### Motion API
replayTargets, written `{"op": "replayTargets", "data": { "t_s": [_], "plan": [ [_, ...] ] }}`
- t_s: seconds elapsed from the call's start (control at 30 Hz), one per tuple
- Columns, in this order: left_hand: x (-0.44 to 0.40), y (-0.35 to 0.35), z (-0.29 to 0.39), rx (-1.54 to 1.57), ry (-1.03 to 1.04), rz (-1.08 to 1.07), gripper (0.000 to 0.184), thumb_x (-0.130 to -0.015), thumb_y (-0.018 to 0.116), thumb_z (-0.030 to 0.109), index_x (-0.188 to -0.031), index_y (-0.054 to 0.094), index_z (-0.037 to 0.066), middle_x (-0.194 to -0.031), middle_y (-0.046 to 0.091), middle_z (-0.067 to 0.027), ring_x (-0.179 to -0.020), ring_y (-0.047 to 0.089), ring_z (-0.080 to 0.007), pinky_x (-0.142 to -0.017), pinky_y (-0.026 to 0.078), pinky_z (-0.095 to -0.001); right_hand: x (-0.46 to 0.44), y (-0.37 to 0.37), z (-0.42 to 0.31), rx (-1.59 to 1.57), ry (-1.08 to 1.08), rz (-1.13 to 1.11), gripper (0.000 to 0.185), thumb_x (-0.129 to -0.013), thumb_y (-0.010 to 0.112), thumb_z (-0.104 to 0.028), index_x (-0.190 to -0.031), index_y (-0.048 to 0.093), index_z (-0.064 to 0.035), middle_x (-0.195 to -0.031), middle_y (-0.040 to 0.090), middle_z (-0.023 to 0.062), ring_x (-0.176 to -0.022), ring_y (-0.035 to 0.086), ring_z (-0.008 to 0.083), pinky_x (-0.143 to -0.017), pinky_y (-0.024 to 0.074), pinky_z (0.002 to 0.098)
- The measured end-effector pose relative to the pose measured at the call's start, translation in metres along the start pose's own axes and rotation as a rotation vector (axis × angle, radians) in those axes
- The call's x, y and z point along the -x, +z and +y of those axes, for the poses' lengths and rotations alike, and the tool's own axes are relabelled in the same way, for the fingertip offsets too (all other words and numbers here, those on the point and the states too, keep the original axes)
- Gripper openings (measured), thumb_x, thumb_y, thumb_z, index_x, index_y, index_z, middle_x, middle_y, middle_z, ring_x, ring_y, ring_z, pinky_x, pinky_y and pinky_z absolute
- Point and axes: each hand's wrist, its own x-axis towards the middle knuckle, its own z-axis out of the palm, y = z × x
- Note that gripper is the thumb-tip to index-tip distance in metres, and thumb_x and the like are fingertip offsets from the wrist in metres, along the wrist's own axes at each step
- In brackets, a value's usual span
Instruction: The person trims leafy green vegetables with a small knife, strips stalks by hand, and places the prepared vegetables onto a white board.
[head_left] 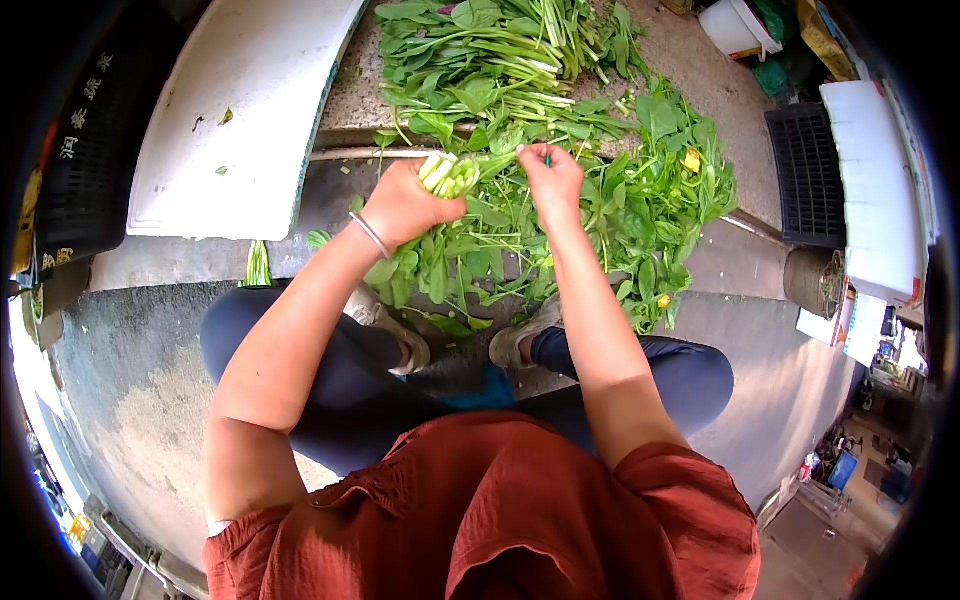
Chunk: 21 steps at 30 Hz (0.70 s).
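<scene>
My left hand [408,203], with a bangle at the wrist, is wrapped round a bunch of leafy greens [450,177]. The pale cut stem ends point up and away, and the leaves hang below the fist. Just to the right, my right hand [555,187] is closed in a pinch, its fingertips at the end of a single green stalk [497,162] that reaches toward the bunch. A small dark teal thing shows between those fingers, too small to name. Loose leaves [590,230] lie heaped under and beside both hands.
Beyond my hands, a pile of leafy greens [500,70] lies on the stone step [690,60]. A white foam box lid [240,120] stands at the left. Black crate [806,175], white foam box [875,180] and white bucket [735,28] are at the right. My shoes [515,340] stand beside the loose leaves.
</scene>
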Motion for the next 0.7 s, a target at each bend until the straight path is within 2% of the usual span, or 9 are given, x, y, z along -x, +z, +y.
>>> {"op": "replayTargets", "data": {
  "t_s": [0.03,0.07,0.13,0.2,0.33,0.4,0.5,0.63,0.7],
  "plan": [
    [0.000,0.001,0.001,-0.117,0.074,-0.019,0.031,-0.062,0.069,0.011,-0.089,0.060,0.001,-0.077,0.062,-0.0031,-0.068,0.056,-0.0087,-0.068,0.046,-0.0233,0.015,0.000,-0.007,-0.009,-0.002,-0.070,0.010,-0.075,0.065,-0.011,-0.077,0.059,-0.0040,-0.064,0.054,-0.0032,-0.051,0.042,0.0029,-0.046,0.0332,0.0174],
    [0.000,0.003,-0.005,-0.062,0.178,-0.040,0.032,-0.061,0.069,0.014,-0.089,0.060,0.001,-0.076,0.062,-0.0038,-0.067,0.056,-0.0090,-0.069,0.046,-0.0234,0.029,0.000,-0.016,-0.095,0.054,-0.150,0.010,-0.075,0.065,-0.011,-0.077,0.058,-0.0041,-0.065,0.055,-0.0022,-0.051,0.044,0.0035,-0.046,0.0343,0.0176],
    [0.002,0.006,-0.001,-0.082,0.123,-0.084,0.032,-0.061,0.069,0.014,-0.089,0.060,0.001,-0.076,0.062,-0.0037,-0.067,0.056,-0.0090,-0.069,0.046,-0.0234,0.051,0.000,-0.036,-0.186,0.109,-0.228,0.011,-0.075,0.066,-0.010,-0.078,0.057,-0.0042,-0.067,0.055,-0.0013,-0.051,0.045,0.0042,-0.046,0.0353,0.0178],
    [0.006,0.005,0.008,-0.139,0.045,-0.151,0.031,-0.062,0.070,0.011,-0.090,0.060,0.002,-0.079,0.063,-0.0031,-0.070,0.056,-0.0080,-0.070,0.046,-0.0232,0.062,-0.001,-0.051,-0.417,0.293,-0.305,0.013,-0.078,0.064,-0.014,-0.080,0.056,-0.0048,-0.067,0.054,-0.0007,-0.048,0.041,0.0038,-0.043,0.0319,0.0175],
    [0.005,0.006,0.008,0.115,0.013,-0.122,0.027,-0.064,0.070,0.004,-0.089,0.061,0.003,-0.084,0.063,-0.0007,-0.076,0.056,-0.0075,-0.072,0.045,-0.0234,0.064,-0.009,-0.055,-0.435,0.264,-0.371,0.020,-0.083,0.060,-0.023,-0.089,0.058,-0.0041,-0.067,0.052,-0.0011,-0.046,0.038,0.0044,-0.041,0.0283,0.0171],
    [0.008,0.006,0.011,0.139,0.003,-0.132,0.032,-0.064,0.069,0.001,-0.095,0.059,0.003,-0.088,0.062,-0.0016,-0.078,0.056,-0.0084,-0.074,0.046,-0.0240,0.070,-0.012,-0.060,-0.517,0.304,-0.490,0.031,-0.086,0.055,-0.031,-0.103,0.059,-0.0050,-0.066,0.050,-0.0027,-0.046,0.034,0.0038,-0.041,0.0250,0.0164],
    [0.009,0.006,0.011,0.149,-0.014,-0.166,0.039,-0.065,0.068,-0.002,-0.102,0.057,0.003,-0.094,0.062,-0.0031,-0.083,0.057,-0.0097,-0.075,0.047,-0.0248,0.073,-0.012,-0.056,-0.391,0.266,-0.537,0.036,-0.087,0.053,-0.032,-0.115,0.056,-0.0083,-0.065,0.046,-0.0045,-0.048,0.033,0.0032,-0.042,0.0240,0.0159],
    [0.010,0.004,0.012,0.169,-0.011,-0.190,0.037,-0.065,0.067,-0.003,-0.101,0.057,0.002,-0.092,0.062,-0.0034,-0.084,0.058,-0.0109,-0.077,0.047,-0.0254,0.068,-0.012,-0.043,-0.388,0.305,-0.499,0.033,-0.087,0.054,-0.029,-0.114,0.057,-0.0099,-0.062,0.039,-0.0066,-0.050,0.030,0.0023,-0.043,0.0231,0.0157],
    [0.011,0.001,0.013,0.178,-0.002,-0.192,0.037,-0.065,0.067,-0.003,-0.100,0.057,0.002,-0.092,0.062,-0.0037,-0.084,0.058,-0.0113,-0.077,0.047,-0.0255,0.056,-0.008,-0.026,-0.299,0.295,-0.453,0.035,-0.086,0.055,-0.030,-0.114,0.057,-0.0091,-0.064,0.044,-0.0055,-0.051,0.036,0.0033,-0.044,0.0278,0.0173]
  ]
}}
